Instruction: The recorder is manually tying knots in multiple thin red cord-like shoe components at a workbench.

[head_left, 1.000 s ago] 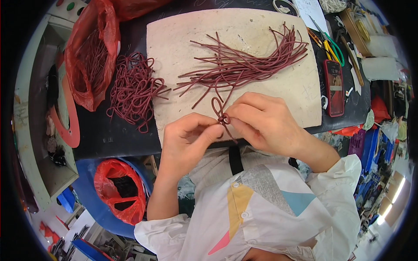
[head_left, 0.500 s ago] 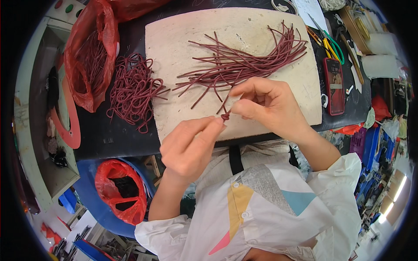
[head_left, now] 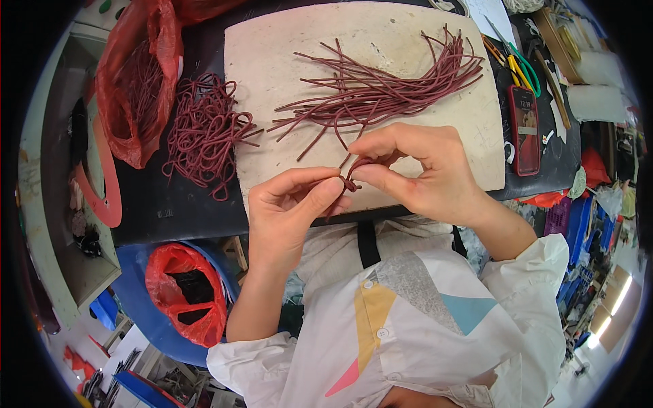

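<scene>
Over the near edge of a pale board, my two hands work on one dark red cord with a small knot in it. My left hand is closed, thumb and forefinger pinching the cord just left of the knot. Opposite it, my right hand pinches a loop of the same cord between thumb and forefinger. Behind them a loose bundle of cut dark red cords lies across the board. Left of the board sits a tangled heap of looped, similar cords.
A red plastic bag with more cords stands at the far left. Below the table edge is a blue tub with a red bag inside. On the right lie a phone, green-handled scissors and yellow-handled pliers.
My right thumb and forefinger have closed on the cord and now hold a loop by the knot. My left hand has turned slightly, its thumb pressing beside the knot.
</scene>
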Demonstrator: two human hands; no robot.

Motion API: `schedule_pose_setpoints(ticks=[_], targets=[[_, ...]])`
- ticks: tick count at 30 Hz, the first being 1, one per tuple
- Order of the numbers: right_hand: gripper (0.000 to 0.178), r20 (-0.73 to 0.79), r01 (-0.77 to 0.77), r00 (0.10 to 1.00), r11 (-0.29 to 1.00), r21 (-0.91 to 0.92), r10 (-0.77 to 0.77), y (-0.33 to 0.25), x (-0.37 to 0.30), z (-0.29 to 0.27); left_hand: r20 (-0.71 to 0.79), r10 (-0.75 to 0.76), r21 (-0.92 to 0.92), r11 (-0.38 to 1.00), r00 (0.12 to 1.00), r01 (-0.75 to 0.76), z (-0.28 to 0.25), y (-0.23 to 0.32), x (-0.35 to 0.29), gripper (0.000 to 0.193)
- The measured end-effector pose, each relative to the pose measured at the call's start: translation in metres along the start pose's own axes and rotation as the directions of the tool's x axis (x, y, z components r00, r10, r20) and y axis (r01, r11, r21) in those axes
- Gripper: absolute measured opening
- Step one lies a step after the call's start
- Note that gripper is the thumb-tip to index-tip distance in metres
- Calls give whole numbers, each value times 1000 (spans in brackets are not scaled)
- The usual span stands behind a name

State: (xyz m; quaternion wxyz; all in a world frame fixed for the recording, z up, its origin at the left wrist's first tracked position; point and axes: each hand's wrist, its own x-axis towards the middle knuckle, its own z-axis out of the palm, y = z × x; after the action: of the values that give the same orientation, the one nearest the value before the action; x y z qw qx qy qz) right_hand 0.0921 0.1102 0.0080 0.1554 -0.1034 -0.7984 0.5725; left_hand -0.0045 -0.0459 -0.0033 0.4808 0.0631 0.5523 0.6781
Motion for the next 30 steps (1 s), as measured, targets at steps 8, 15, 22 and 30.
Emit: schedule_pose_setpoints(ticks=[8,15,22,30], targets=[[18,-32,94,995,986,-137,-100,4,-2,5,-52,136,36,990,989,-134,2,-13,1,14],[21,3,185,981,944,-273,-192,5,-3,5,-82,188,84,980,979,-181,8,-14,1,13],[14,92,190,982,901,-391,-167,4,-2,1,-104,294,291,922,950,-254,12,-17,-1,12],[11,-85,-76,993,994,84,83,17,-8,17,-162,258,87,965,953,-247,7,-20,4,13]])
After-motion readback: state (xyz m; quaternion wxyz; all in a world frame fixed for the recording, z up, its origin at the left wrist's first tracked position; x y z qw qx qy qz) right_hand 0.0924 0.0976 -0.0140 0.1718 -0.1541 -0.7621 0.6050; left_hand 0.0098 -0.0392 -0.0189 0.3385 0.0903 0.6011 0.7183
